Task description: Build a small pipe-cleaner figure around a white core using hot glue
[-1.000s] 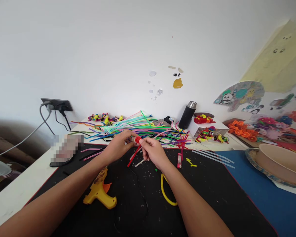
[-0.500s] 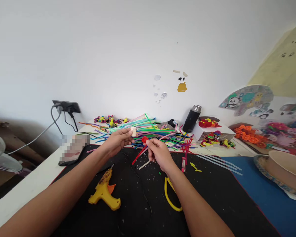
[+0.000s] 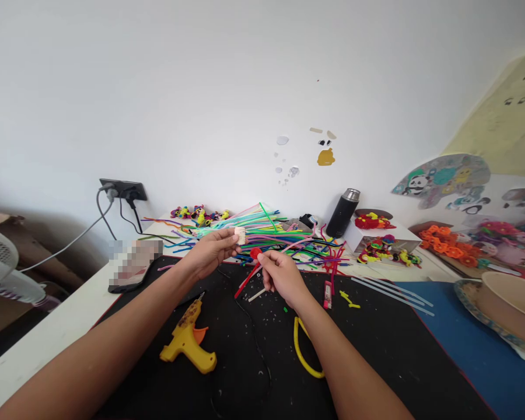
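Between its thumb and fingertips, my left hand (image 3: 214,252) pinches a small cream-coloured piece (image 3: 240,235) that looks like a little block. My right hand (image 3: 283,275) is closed on a small round red piece (image 3: 255,253), held just below and right of the cream one; the two pieces are apart. Under the hands a red pipe cleaner (image 3: 247,281) and a thin pale stick (image 3: 257,295) lie on the black mat (image 3: 245,379). Behind them spreads a heap of many-coloured pipe cleaners (image 3: 280,238).
A yellow glue gun (image 3: 188,347) lies left on the mat, a yellow loop (image 3: 304,361) by my right forearm. Clear glue sticks (image 3: 394,291), a black thermos (image 3: 343,213) and a bowl (image 3: 514,303) stand right. A phone (image 3: 135,265) lies left, near plugged-in cords (image 3: 122,191).
The whole view has shifted slightly, so things sit a little lower and further right. Both hands keep their hold on the cream and red pieces; the red piece looks slightly turned.
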Motion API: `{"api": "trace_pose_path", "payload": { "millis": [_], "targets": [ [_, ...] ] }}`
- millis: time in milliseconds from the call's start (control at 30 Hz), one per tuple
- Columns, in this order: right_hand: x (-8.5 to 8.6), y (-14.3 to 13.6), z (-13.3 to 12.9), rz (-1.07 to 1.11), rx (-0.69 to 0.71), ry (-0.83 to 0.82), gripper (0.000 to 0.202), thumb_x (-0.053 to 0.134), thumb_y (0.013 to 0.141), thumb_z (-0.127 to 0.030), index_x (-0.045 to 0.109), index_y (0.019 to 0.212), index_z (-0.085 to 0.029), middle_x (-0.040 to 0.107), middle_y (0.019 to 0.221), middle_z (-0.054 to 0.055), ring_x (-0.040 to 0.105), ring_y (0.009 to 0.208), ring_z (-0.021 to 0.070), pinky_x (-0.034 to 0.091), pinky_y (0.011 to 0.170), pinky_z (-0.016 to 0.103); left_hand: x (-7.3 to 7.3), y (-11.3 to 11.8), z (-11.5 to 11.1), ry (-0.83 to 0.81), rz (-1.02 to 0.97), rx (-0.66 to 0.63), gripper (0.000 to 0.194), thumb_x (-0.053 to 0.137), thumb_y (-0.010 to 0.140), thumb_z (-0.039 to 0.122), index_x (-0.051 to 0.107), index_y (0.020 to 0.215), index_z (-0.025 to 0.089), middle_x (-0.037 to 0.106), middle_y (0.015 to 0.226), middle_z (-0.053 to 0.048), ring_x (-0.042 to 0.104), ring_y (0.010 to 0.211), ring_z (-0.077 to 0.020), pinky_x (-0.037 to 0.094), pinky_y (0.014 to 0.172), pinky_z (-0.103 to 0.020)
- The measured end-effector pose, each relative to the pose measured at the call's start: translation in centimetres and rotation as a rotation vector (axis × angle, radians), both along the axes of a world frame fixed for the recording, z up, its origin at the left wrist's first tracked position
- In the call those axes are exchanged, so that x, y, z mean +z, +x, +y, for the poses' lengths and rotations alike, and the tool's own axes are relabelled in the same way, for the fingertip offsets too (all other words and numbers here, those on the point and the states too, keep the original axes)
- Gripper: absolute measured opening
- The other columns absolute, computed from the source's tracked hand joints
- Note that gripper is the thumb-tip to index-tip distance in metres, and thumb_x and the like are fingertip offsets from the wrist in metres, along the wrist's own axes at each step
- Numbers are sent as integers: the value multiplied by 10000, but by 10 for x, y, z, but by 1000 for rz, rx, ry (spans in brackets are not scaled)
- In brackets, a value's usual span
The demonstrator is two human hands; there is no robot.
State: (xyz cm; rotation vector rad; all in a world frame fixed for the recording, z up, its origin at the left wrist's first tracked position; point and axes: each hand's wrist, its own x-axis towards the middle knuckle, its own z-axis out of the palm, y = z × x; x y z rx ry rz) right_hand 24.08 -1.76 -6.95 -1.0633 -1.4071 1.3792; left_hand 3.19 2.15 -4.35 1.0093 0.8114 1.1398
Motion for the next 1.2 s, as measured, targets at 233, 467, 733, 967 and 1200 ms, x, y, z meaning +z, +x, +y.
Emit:
{"api": "trace_pose_path", "payload": {
  "millis": [233, 467, 733, 967, 1200],
  "targets": [
    [-2, 0, 1, -122, 49, -4, 347, 600, 909, -551, 601, 834, -212, 505, 455, -89, 445, 328, 102, 299, 360, 204, 1, -2, 0, 5, -21, 26, 279, 901, 707, 239, 758, 923, 135, 752, 866, -69, 651, 665, -124, 528, 619, -222],
    [-9, 1, -3, -644, 111, 180, 252, 556, 987, -366, 638, 809, -207, 624, 546, -12, 585, 466, 150, 369, 532, 252, 0, -2, 0, 50, 35, 25, 327, 905, 696, 320, 722, 900, 141, 755, 870, -75, 644, 651, -132, 517, 604, -240],
    [-12, -1, -3, -764, -91, 351, 257, 573, 990, -396, 751, 985, -211, 737, 801, 54, 650, 717, 213, 384, 635, 288, 4, -4, 1, 62, 2, 40, 328, 914, 673, 336, 721, 858, 147, 732, 821, -53, 639, 647, -131, 509, 601, -236],
    [7, -24, -49, -762, 155, 401, 224, 640, 967, -426, 757, 1046, -252, 719, 730, -1, 649, 659, 183, 394, 638, 278, 11, -9, 4, 74, -62, 14, 296, 896, 709, 306, 722, 882, 140, 713, 811, -46, 642, 655, -127, 488, 591, -231],
    [20, -63, -88, -1068, 410, 518, 589, 704, 847, -664, 709, 1232, -219, 757, 1043, 105, 720, 909, 294, 481, 728, 342, 18, -13, 2, 94, -106, 14, 324, 909, 695, 321, 720, 891, 145, 721, 820, -44, 630, 626, -113, 479, 573, -218]
  ]
}}
